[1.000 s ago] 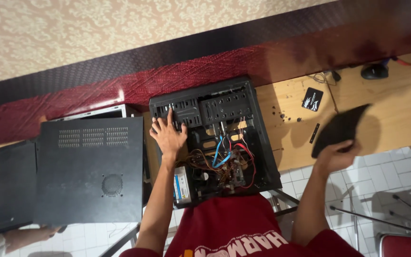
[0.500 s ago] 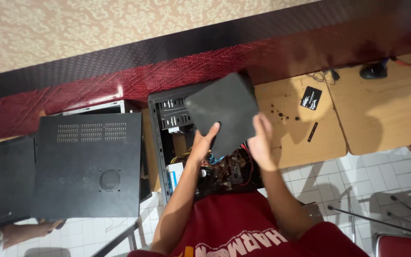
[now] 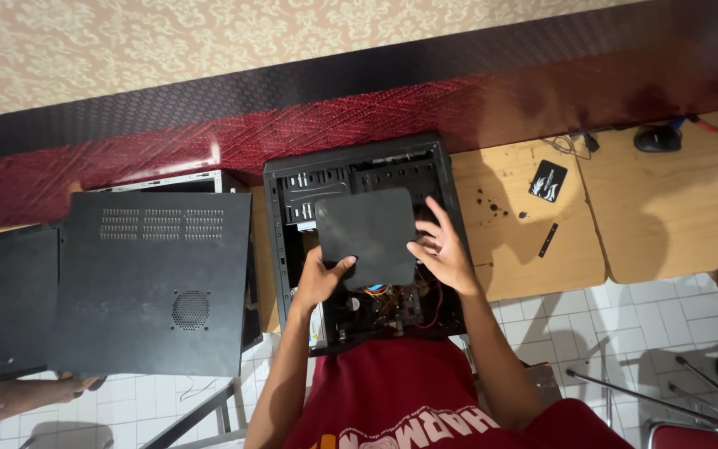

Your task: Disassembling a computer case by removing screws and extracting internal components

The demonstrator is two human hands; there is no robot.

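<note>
Seen from above: a wooden desk [image 3: 533,258] set against a dark red strip of wall. On its left part, a large black side panel [image 3: 151,283] with vent slots and a round fan grille, lying flat and covering another case. Just right of it, an open black computer case [image 3: 450,179] on its side, drive bays toward the wall, coloured wires [image 3: 388,301] bunched near the near edge. Above the open case, a black square plate with rounded corners [image 3: 367,233], held roughly level over the bays. Left hand [image 3: 319,281] under the plate's near-left corner, thumb on the upper face: grip closed on the plate. Right hand [image 3: 442,249] at the plate's right edge, fingers spread and only lightly touching, grip wide. Farther right on the bare wood, a small black rectangular drive [image 3: 548,180], a thin black strip [image 3: 548,239] and a scatter of small screws [image 3: 492,204], all well apart from the case. Near the far-right edge, a black mouse [image 3: 656,137].
</note>
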